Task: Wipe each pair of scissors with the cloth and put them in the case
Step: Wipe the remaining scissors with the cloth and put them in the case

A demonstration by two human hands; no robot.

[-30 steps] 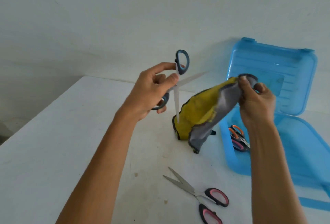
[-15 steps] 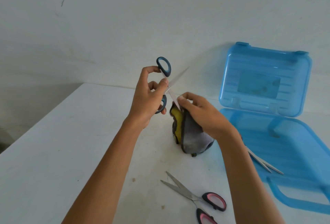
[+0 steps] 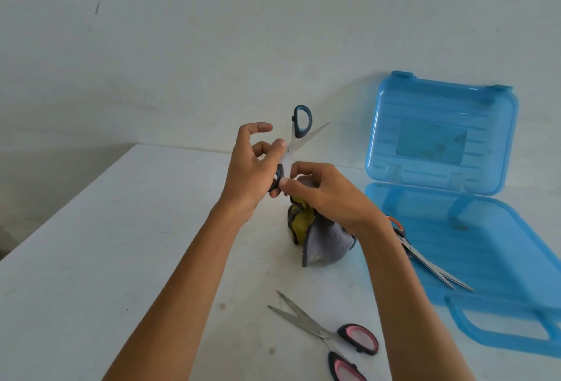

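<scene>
Fingers of the left hand [image 3: 247, 176] pinch the open blue-handled scissors [image 3: 302, 121] near the pivot, while the right hand [image 3: 329, 197], gripping the cloth [image 3: 326, 244], has slid up the lower blade.

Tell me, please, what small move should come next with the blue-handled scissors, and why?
Probably slide the cloth down the lower blade: the left hand holds the blue-handled scissors open, and the right hand pinches the cloth around that blade near the pivot.

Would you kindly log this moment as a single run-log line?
left hand: holds blue-handled steel scissors | right hand: grips grey-yellow cloth at blade | orange-handled scissors: in open blue plastic case | pink-handled scissors: on white table
</scene>
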